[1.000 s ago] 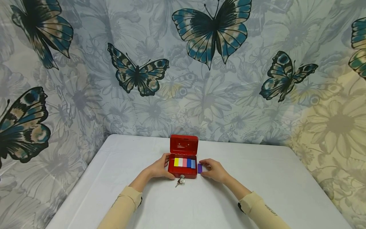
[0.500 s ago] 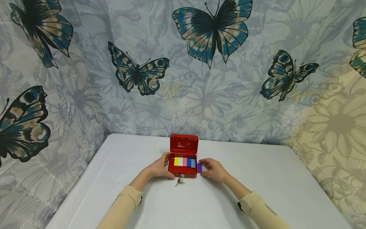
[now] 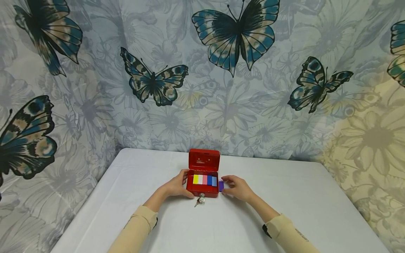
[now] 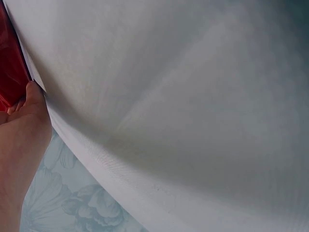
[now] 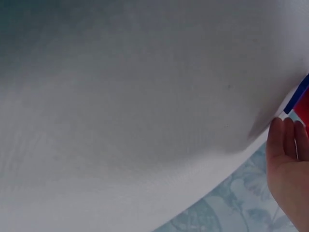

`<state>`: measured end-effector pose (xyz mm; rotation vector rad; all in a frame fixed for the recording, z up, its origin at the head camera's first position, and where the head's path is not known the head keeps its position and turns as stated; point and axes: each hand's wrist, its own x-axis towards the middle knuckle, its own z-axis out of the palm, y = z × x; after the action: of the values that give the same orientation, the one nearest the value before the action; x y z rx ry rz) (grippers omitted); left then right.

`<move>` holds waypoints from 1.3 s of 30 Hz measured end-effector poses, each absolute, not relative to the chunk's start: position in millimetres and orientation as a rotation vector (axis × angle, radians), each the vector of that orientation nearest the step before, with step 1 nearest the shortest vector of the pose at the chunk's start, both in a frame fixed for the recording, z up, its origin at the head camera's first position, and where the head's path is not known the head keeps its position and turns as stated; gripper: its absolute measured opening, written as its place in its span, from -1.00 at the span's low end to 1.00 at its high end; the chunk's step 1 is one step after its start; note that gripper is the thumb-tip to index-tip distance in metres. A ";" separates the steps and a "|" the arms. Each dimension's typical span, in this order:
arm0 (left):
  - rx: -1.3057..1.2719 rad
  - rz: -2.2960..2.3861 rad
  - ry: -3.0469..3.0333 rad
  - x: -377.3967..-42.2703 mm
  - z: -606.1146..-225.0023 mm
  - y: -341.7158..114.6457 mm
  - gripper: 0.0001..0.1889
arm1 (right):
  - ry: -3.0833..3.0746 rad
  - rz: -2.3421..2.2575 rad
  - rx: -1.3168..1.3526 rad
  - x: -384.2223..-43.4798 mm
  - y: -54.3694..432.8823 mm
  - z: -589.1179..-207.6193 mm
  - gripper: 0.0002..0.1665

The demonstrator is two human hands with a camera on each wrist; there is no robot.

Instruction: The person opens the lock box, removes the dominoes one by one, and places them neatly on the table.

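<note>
L hand (image 3: 175,186) grips L side of red box (image 3: 209,193), lid (image 3: 204,160) up, on white tbl (image 3: 202,228). Inside, coloured blocks (image 3: 205,180) in a row, yellow to lt blue; lock (image 3: 201,199) w/ key (image 3: 197,203) at front. Purple block (image 3: 220,186) just R of box, R hand (image 3: 238,189) pinching it.

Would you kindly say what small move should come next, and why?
Probably, the right hand should lift the purple block into the open red box: its fingers are at that block beside the box, five blocks sit inside, and the left hand holds the box's left side.
</note>
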<state>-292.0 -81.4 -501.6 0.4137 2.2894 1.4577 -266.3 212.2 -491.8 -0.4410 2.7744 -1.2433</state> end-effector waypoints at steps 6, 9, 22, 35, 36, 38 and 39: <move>0.399 1.457 2.287 -290.9 -499.5 -80.8 0.09 | 2.753 -1.303 -0.274 -265.6 209.5 -489.5 -0.52; 0.403 1.445 2.300 -290.6 -500.4 -81.0 0.08 | 2.720 -1.343 -0.169 -264.7 207.8 -487.9 -0.54; 0.405 1.431 2.312 -290.8 -503.8 -80.8 0.10 | 2.543 -1.688 0.046 -263.4 206.2 -483.2 -0.60; 0.403 1.418 2.326 -289.4 -501.4 -81.1 0.09 | 2.408 -1.902 0.048 -263.3 183.4 -471.1 -0.63; 0.405 1.419 2.328 -289.4 -500.9 -80.9 0.09 | 2.405 -1.910 0.044 -263.7 181.6 -471.2 -0.64; 0.411 1.417 2.331 -289.5 -500.2 -80.6 0.09 | 2.404 -1.918 0.040 -263.8 178.2 -471.0 -0.65; 0.418 1.420 2.329 -289.6 -500.0 -80.5 0.09 | 2.399 -1.929 0.036 -263.9 176.6 -470.7 -0.65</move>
<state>-289.6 -80.5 -500.0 0.4181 2.3287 1.4197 -263.9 176.6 -470.7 0.0356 2.3988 -1.9286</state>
